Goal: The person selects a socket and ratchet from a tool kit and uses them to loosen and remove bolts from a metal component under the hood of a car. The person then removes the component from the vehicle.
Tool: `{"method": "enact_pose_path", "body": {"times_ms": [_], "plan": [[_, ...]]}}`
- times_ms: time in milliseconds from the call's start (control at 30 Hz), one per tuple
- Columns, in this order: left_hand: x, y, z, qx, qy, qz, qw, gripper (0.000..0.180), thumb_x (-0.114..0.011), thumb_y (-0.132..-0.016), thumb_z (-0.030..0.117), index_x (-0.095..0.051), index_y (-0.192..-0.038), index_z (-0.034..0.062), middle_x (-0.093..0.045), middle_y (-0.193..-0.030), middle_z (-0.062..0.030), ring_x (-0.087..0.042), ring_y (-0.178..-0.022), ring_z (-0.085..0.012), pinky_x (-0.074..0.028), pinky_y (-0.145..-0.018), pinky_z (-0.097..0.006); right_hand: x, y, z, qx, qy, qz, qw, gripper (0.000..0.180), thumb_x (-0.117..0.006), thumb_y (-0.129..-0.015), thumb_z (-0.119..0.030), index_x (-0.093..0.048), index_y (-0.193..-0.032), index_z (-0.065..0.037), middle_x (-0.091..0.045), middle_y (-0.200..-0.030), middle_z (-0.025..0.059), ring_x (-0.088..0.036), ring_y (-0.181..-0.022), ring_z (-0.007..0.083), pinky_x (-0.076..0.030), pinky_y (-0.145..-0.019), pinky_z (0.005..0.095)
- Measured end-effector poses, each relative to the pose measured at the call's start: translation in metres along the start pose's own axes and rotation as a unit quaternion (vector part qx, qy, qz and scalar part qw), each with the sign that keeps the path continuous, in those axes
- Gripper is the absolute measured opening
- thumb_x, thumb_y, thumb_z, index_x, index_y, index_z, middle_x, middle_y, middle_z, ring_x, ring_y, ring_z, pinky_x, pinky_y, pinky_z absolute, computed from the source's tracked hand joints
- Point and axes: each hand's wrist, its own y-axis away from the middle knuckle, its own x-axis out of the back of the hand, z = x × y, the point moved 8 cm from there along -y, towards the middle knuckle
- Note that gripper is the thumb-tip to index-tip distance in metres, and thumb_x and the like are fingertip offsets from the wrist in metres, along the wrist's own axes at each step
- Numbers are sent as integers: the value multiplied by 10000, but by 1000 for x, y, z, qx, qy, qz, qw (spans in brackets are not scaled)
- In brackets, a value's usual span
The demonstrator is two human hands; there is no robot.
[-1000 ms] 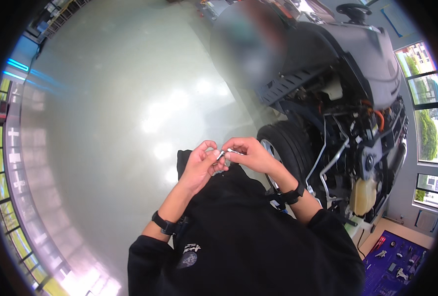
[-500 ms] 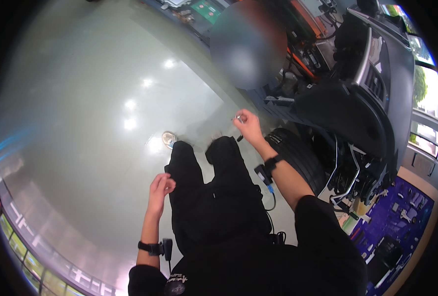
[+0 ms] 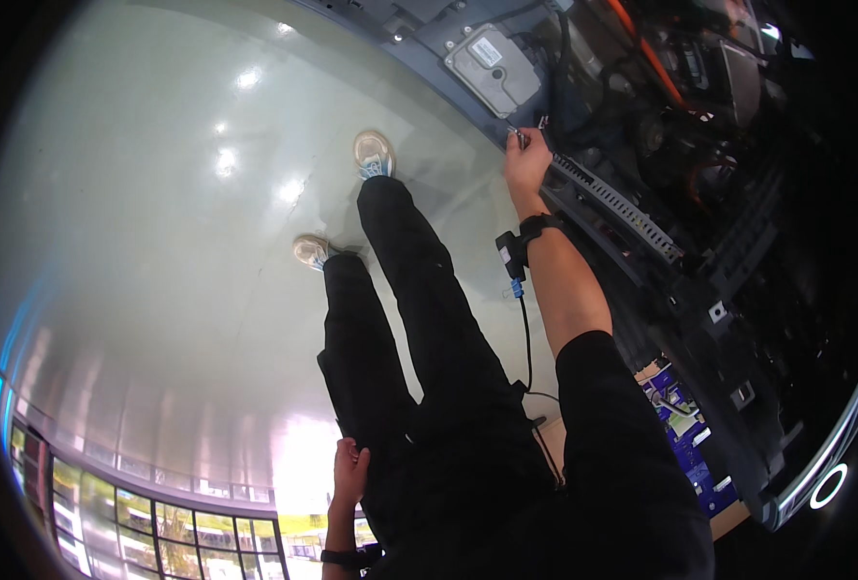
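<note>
Right hand (image 3: 525, 159) stretched forward to the edge of an opened vehicle bay (image 3: 699, 193), fingers (image 3: 520, 143) pinched shut on a small metal part (image 3: 523, 135), probably a bolt or bit, too small to name. Part held at the fingertips, just below the grey control box (image 3: 494, 68) and touching or nearly touching the dark frame edge there. Left hand (image 3: 349, 474) hanging low beside the left thigh, fingers loosely curled, holding nothing visible.

To do the step well, as judged from here: keep the pinch firm, since a dropped part would likely fall into the crowded bay or roll across the floor. Line the part up square with its seat before pressing or turning. Mind the orange cable (image 3: 656, 63) and the ribbed black strip (image 3: 617, 208) close by. Keep the wrist strap (image 3: 521, 237) and its dangling cord (image 3: 525, 329) off the frame. Bringing the left hand up to steady would help.

No counter in view. Underfoot, a pale, glossy floor (image 3: 158, 242) mirroring ceiling lights, two light shoes (image 3: 373, 153) planted on it. Blue tray (image 3: 685, 440) with small items at lower right, under the vehicle nose. Large windows (image 3: 110, 493) along the lower left rim, bright daylight beyond. Roomy workshop or showroom hall.
</note>
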Motion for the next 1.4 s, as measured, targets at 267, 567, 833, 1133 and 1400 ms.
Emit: {"method": "enact_pose_path", "body": {"times_ms": [267, 567, 833, 1133, 1400], "plan": [[2, -1, 34, 38, -86, -50, 994, 256, -604, -915, 130, -427, -1081, 51, -463, -787, -47, -480, -723, -147, -423, -671, -300, -30, -18, 6, 5, 43, -38, 998, 189, -704, -817, -120, -635, -961, -19, -676, -774, 182, -670, -730, 351, -516, -674, 408], [12, -9, 69, 57, -111, -92, 988, 344, -614, -900, 219, -416, -1112, 33, -575, -927, -199, -593, -799, -336, -475, -726, -419, -32, -25, -5, 19, 68, -36, 997, 193, -689, -813, -122, -625, -957, -11, -666, -758, 212, -668, -749, 380, -515, -673, 427], [18, -12, 64, 72, -105, -93, 987, 345, -628, -896, 235, -420, -1095, 44, -569, -861, -155, -593, -763, -281, -472, -702, -396, -35, -31, -7, 26, 131, -100, 986, 183, -647, -814, -106, -622, -984, -44, -671, -854, 219, -645, -834, 410, -507, -726, 476], [19, -14, 65, 69, -121, -95, 986, 349, -626, -896, 271, -427, -1096, 65, -571, -838, -144, -599, -759, -284, -473, -702, -392, -37, -35, -16, 42, 215, -151, 964, 173, -639, -828, -119, -609, -990, -65, -672, -922, 197, -642, -870, 402, -511, -750, 487], [13, -15, 62, 68, -124, -96, 985, 349, -611, -902, 281, -424, -1096, 60, -571, -835, -153, -602, -759, -292, -471, -703, -393, -46, -40, -16, 105, 235, -195, 946, 196, -622, -841, -131, -608, -1027, -73, -674, -969, 192, -641, -878, 410, -515, -762, 479]]}}
